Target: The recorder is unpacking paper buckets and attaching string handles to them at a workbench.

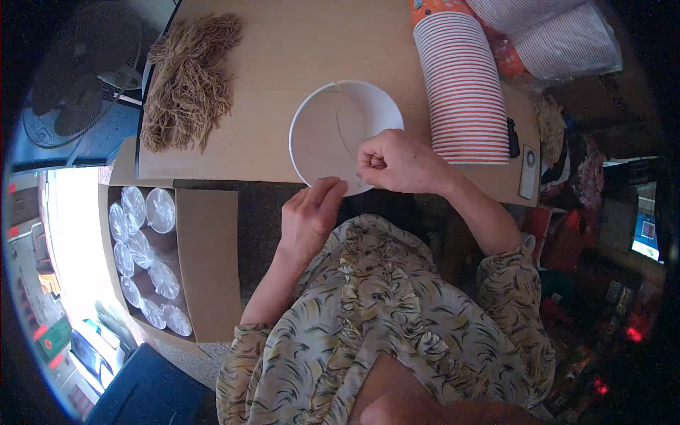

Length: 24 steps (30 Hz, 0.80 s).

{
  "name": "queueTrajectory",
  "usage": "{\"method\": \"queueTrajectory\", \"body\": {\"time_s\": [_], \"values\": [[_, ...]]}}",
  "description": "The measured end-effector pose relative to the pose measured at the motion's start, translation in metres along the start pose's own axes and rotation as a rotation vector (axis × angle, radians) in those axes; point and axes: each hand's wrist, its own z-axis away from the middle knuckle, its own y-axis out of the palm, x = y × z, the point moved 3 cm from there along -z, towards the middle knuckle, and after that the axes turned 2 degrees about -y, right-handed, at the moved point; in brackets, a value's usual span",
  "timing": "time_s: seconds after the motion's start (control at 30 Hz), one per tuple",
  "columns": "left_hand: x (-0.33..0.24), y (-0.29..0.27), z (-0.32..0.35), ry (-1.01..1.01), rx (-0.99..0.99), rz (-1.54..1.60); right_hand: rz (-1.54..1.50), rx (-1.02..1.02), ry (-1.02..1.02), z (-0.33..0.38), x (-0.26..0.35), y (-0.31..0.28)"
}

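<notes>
A white paper bucket (315,134) is tilted at the table's near edge, its open mouth facing me. At its far rim a thin twine cord (340,126) is fastened, and the cord runs down inside toward my right hand. My left hand (310,216) grips the near rim between thumb and fingers. Curled closed, my right hand (400,163) pinches the cord's end close to the right side of the near rim. The fingertips partly hide the cord there.
Bundled brown twine (188,85) lies at the table's far left. A long stack of nested red-striped paper buckets (464,88) rests on the right, beside plastic-wrapped stacks (567,42). Below left, an open cardboard box (207,265) holds several plastic-wrapped stacks (161,210). A fan (74,92) stands far left.
</notes>
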Motion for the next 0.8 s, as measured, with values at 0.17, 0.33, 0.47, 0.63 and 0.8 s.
{"method": "queueTrajectory", "body": {"time_s": [0.17, 0.33, 0.47, 0.63, 0.8], "values": [[0.0006, 0.0011, 0.0014, -0.006, 0.0, 0.0, 0.007, -0.03, 0.031, 0.0003, 0.0005, 0.0002], [0.0006, 0.0013, 0.0004, -0.012, 0.016, 0.003, 0.004, -0.045, 0.024, 0.0009, -0.0018, 0.0004], [0.0002, 0.0006, -0.0005, 0.002, 0.012, 0.0, 0.021, -0.04, 0.011, 0.0016, -0.0033, 0.0008], [0.0003, 0.0016, -0.0003, 0.002, 0.01, -0.002, 0.017, 0.001, 0.019, 0.001, -0.0043, 0.0001], [0.0015, 0.0018, -0.0008, 0.009, 0.003, 0.007, 0.069, -0.003, 0.039, -0.0011, -0.0043, 0.0014]]}}
